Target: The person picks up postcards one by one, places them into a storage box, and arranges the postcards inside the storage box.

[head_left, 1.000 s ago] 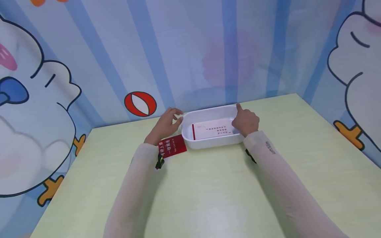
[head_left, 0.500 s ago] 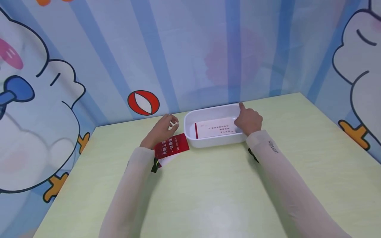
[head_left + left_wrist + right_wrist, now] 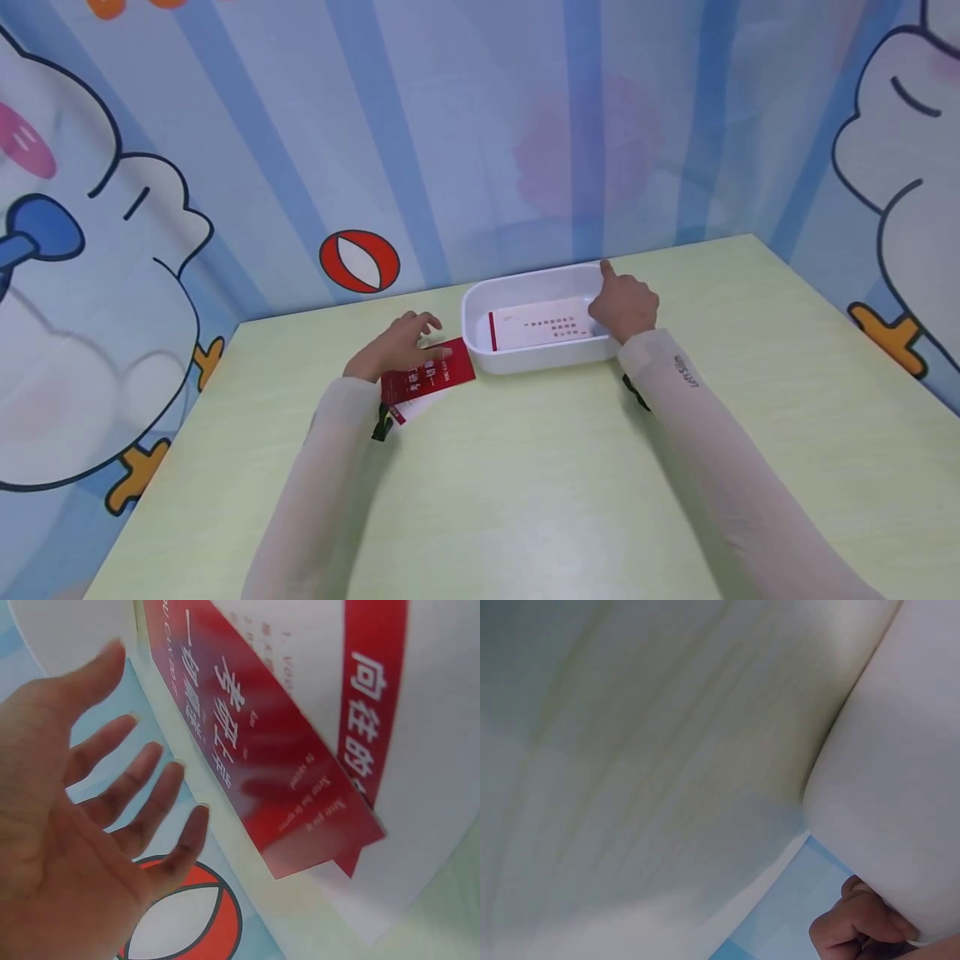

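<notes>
A white oblong tray stands by the back edge of the table, with a white card bearing a red stripe lying inside. My right hand grips the tray's right end; the right wrist view shows curled fingers at its wall. To the left of the tray lies a red card with white lettering, partly covering another white card with a red band. My left hand hovers over the red card, and in the left wrist view its fingers are spread and hold nothing.
The pale green tabletop stretches in front of the tray and to both sides. A blue striped backdrop with cartoon figures rises right behind the table's back edge.
My left hand has moved left and toward me, from the tray's left end to over the red card, and its fingers have spread. The right hand stays on the tray.
</notes>
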